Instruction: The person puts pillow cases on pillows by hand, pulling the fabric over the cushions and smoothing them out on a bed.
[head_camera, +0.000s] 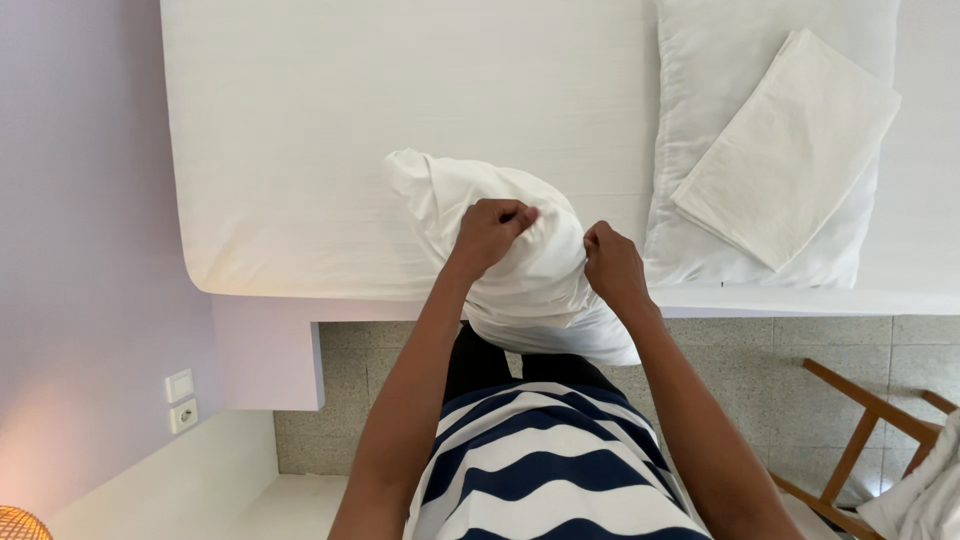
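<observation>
Gripping bunched white fabric, the left hand (490, 232) and the right hand (612, 265) are both pinching the white pillowcase (520, 270), fists closed and a little apart. The pillowcase, stuffed and rumpled, is lying on the near edge of the bed (300, 130) and overhanging it. Farther along the bed, a bare pillow (690, 230) is carrying a folded white cloth (790, 145). Below the bed's edge, a wooden chair (860, 440) is standing on the tiled floor.

A wide bed with a smooth white sheet (330, 120) filled the upper view. A plump white pillow (690, 150) lay at its right, a folded white pillowcase (790, 150) resting on it. A wooden chair (860, 440) stood on the speckled floor (740, 360).
</observation>
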